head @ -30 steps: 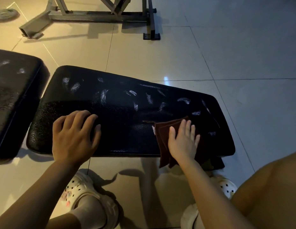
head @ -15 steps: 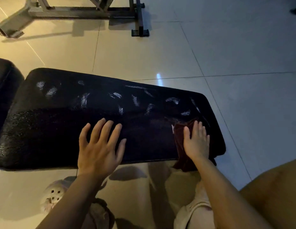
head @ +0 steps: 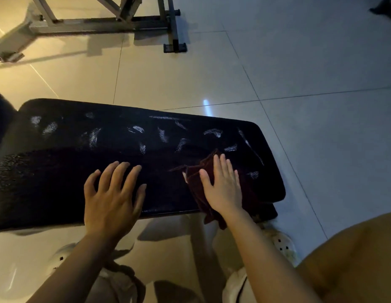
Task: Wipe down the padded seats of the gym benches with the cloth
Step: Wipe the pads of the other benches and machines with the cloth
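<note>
Right hand [head: 223, 189] flat on the cloth [head: 199, 182], fingers [head: 220, 166] straight and close together, pressing the dark red fabric down onto the bench [head: 59, 171] near its right end. Nothing pinched there, just an open palm on top. The cloth is bunched under the hand and hangs over the near edge of the black pad. Left hand [head: 112, 196] sits on the pad just beside it, to the left, fingers spread and slightly bent, resting on the vinyl and holding nothing. Pale smears mark the far half of the pad. Below, light clogs [head: 282, 246] on the tiled floor [head: 299, 73], and a grey metal frame [head: 103, 25] stands well beyond the bench.
</note>
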Demonstrator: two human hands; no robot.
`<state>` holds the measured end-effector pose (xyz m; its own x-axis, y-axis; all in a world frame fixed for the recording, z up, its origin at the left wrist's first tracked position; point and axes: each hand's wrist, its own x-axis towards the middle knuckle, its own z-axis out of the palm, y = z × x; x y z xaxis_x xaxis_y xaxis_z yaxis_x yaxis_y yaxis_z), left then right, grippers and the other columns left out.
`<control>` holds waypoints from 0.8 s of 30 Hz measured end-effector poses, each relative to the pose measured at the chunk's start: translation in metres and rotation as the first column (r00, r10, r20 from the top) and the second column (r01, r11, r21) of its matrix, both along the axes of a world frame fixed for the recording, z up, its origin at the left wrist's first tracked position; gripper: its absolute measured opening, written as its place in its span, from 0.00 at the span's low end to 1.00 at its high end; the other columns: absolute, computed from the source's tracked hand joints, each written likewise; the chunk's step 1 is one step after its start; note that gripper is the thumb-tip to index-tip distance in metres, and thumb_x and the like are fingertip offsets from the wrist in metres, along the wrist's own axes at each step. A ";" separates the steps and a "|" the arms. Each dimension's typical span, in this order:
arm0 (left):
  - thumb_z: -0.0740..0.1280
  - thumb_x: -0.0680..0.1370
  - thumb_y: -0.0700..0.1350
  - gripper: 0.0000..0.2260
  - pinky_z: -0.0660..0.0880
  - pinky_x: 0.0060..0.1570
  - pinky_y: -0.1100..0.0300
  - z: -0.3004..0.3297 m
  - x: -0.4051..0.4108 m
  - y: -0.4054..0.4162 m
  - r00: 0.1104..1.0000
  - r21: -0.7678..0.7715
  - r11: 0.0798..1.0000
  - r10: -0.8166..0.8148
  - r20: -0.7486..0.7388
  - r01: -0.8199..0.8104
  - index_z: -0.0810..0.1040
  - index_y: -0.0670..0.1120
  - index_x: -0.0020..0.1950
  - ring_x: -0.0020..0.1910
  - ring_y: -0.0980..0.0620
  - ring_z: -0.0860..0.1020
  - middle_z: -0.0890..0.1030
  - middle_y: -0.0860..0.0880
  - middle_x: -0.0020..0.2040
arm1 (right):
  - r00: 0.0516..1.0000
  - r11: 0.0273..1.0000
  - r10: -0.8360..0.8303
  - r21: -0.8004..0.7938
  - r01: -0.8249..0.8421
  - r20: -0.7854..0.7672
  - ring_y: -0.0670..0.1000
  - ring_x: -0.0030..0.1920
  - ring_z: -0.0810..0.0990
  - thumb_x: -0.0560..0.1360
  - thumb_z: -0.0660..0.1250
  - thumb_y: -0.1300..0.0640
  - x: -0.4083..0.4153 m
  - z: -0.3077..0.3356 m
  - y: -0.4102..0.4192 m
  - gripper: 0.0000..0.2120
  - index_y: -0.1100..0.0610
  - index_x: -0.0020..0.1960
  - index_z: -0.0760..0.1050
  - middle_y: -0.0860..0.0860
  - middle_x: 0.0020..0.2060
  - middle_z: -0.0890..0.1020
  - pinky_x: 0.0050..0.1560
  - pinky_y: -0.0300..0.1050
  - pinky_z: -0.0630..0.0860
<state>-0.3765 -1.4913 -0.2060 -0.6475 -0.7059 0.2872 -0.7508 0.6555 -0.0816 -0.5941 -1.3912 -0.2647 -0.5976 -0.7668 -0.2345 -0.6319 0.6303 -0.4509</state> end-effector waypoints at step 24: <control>0.55 0.78 0.54 0.22 0.56 0.67 0.38 -0.001 -0.013 0.007 0.996 0.007 1.000 -0.002 -0.094 0.002 0.76 0.43 0.64 0.68 0.39 0.68 0.76 0.39 0.63 | 0.945 0.943 -0.317 0.129 0.306 0.081 0.51 0.78 0.38 0.80 0.40 0.36 -0.053 -0.017 0.038 0.35 0.55 0.79 0.38 0.53 0.79 0.40 0.76 0.50 0.37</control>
